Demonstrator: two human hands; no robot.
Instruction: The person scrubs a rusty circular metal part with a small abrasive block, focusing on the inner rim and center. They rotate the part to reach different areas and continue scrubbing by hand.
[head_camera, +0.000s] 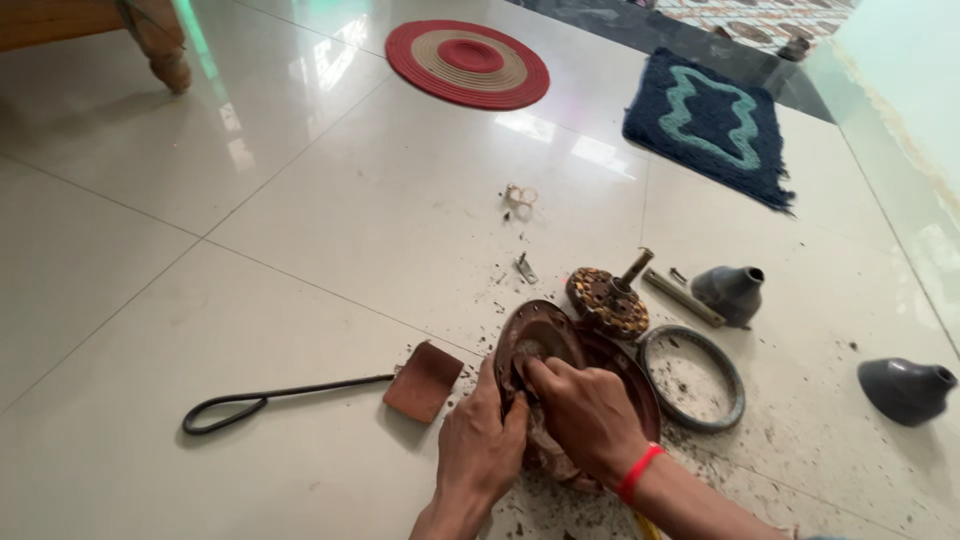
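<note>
A rusty round metal cover (535, 330) stands tilted on edge over a second brown dished cover (625, 365) on the tiled floor. My left hand (480, 445) grips the tilted cover's lower left rim. My right hand (585, 410), a red band at its wrist, presses a brown rag into the cover's inner face. Just behind them lies a wound copper stator with a shaft (608, 298).
A grey metal ring (735, 385) lies to the right, with two dark grey cone-shaped caps (730, 292) (905, 388) and a flat metal bar (683, 297). A long-handled scraper (425, 380) rests on the left. Small parts (520, 196), dirt specks, two mats and a wooden furniture leg (160, 45) sit farther off.
</note>
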